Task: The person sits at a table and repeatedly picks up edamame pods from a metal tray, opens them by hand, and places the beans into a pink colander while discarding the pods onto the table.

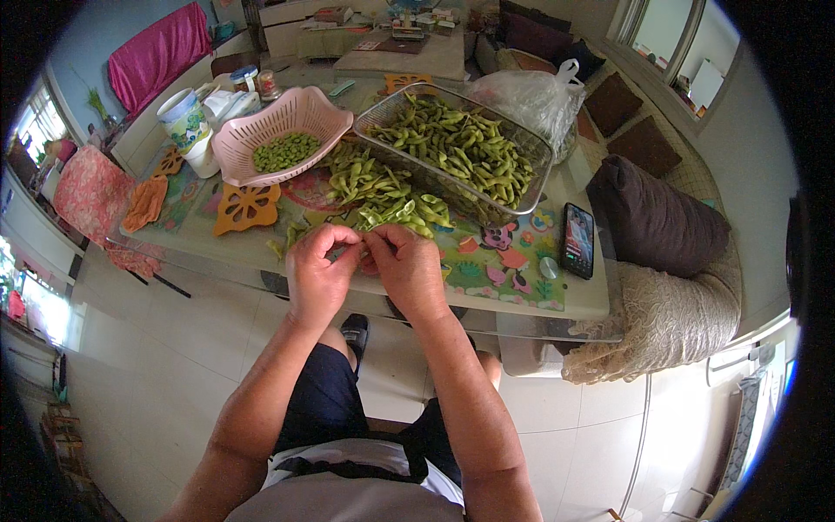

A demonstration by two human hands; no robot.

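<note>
My left hand and my right hand meet at the table's near edge, thumbs and forefingers pinched together. Between the fingertips is a small soybean pod, almost wholly hidden by them. Just beyond lie opened, pale-green pod shells, and behind these a pile of green soybean pods. A pink slotted plastic basket at the left contains shelled green beans. To the right of the pile stands a rectangular wire-mesh basket heaped with unopened pods.
A phone with a lit screen lies at the right on a cartoon-print mat. Behind the mesh basket sits a clear plastic bag. At left are an orange trivet, an orange cloth, a patterned canister and jars.
</note>
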